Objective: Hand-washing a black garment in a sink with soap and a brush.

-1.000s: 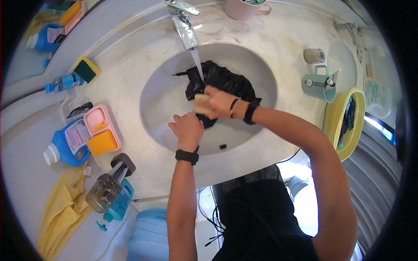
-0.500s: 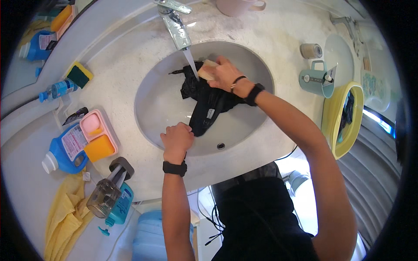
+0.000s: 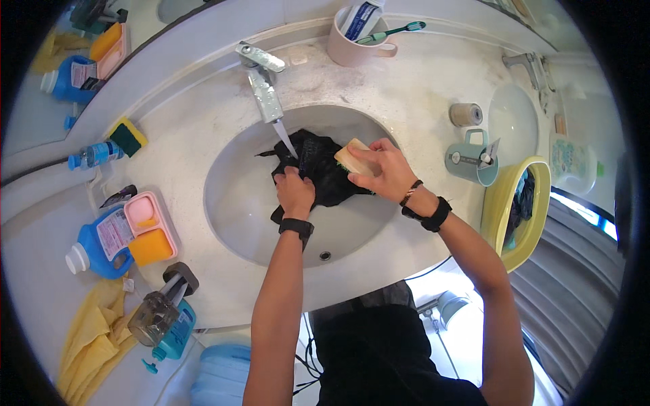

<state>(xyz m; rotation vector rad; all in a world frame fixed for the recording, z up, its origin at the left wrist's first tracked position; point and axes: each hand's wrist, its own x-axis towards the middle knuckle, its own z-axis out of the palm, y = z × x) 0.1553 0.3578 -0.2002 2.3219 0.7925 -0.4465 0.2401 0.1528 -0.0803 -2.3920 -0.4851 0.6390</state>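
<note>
A soaked black garment lies bunched in the oval sink. Water from the running faucet falls onto its upper left part. My left hand is closed on the cloth near that stream, its fingertips partly hidden in the folds. In my right hand is a pale scrub brush with some green bristles showing under its edge. The brush is tilted over the right part of the garment; whether it touches the cloth I cannot tell.
Behind the sink stands a pink mug with a toothbrush and tube. At right are a green-grey cup and a yellow basin. A soap tray, blue detergent bottle and pump bottle line the left side.
My left hand has moved up and right from the garment's lower end to near the stream. My right hand has lifted the brush back rightward. The garment is more bunched; the view has shifted.
</note>
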